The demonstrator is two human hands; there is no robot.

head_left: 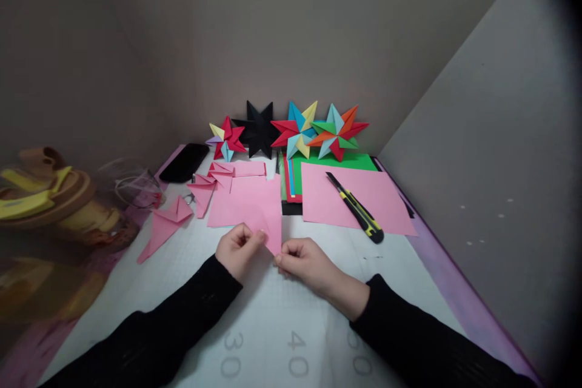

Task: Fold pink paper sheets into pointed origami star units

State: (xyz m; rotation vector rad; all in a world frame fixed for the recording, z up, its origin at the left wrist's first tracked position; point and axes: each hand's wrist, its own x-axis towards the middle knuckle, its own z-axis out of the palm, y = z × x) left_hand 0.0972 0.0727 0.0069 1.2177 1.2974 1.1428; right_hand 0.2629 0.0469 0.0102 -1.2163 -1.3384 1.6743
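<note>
My left hand (237,249) and my right hand (304,262) both pinch a small folded piece of pink paper (271,231) low over the white cutting mat (273,327). The fingers of each hand are curled closed on the paper's edges. Just behind it lie flat pink paper squares (248,197) and several folded pink units (200,191). Black sleeves cover both forearms.
A yellow-black utility knife (357,208) lies on a large pink sheet (354,197) at the right. Several coloured paper stars (295,130) lean on the back wall above a green paper stack (336,160). A black case (184,162) and a clear bag (131,185) sit at the left.
</note>
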